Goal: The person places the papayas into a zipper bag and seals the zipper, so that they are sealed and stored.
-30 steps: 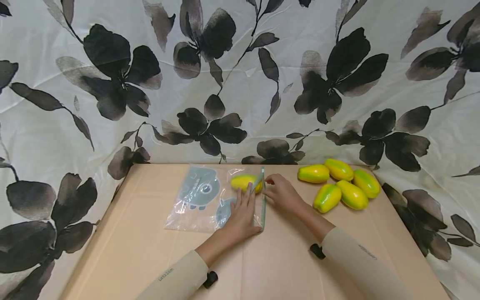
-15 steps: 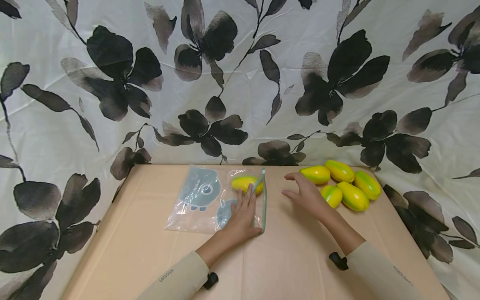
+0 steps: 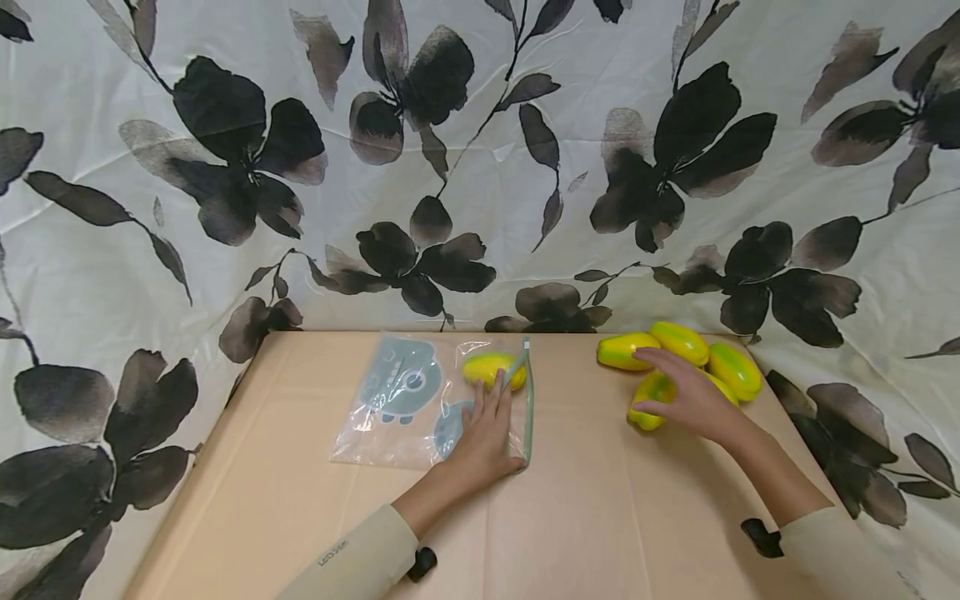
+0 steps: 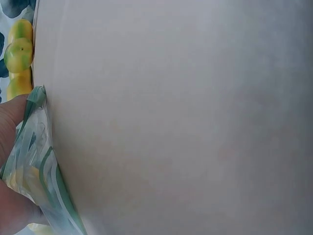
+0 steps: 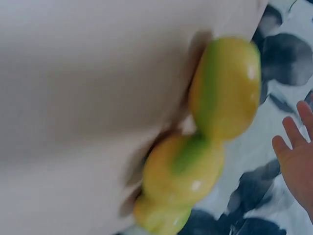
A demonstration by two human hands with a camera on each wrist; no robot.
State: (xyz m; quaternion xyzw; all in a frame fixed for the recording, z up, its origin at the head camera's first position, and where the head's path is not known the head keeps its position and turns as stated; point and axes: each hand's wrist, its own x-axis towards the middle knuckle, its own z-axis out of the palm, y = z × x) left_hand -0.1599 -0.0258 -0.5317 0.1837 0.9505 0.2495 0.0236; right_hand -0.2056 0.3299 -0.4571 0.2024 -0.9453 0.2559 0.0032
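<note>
My left hand [image 3: 483, 442] rests on a clear plastic bag [image 3: 348, 437] with blue cartoon prints, its extended fingers pressing near the green-edged opening. In the left wrist view, the thumb lies at the bag's green zip strip [image 4: 35, 97]. One yellow-green mango-like fruit [image 3: 480, 364] is inside the bag, just beyond the fingertips. My right hand [image 3: 697, 400] hovers over the group of similar fruits at the right, thumb and fingers spread. The front fruit [image 3: 647, 412] lies under its fingertips; another is partly hidden by the hand.
More of these fruits, such as the back one [image 3: 678, 340] and the right one [image 3: 735, 371], lie close together near the table's right back. The pale tan tabletop [image 3: 555, 517] meets a floral cloth [image 3: 547, 250] behind it.
My right hand has left the bag's opening and moved right, over the group of fruits. My left hand and the bag with its fruit have stayed in place.
</note>
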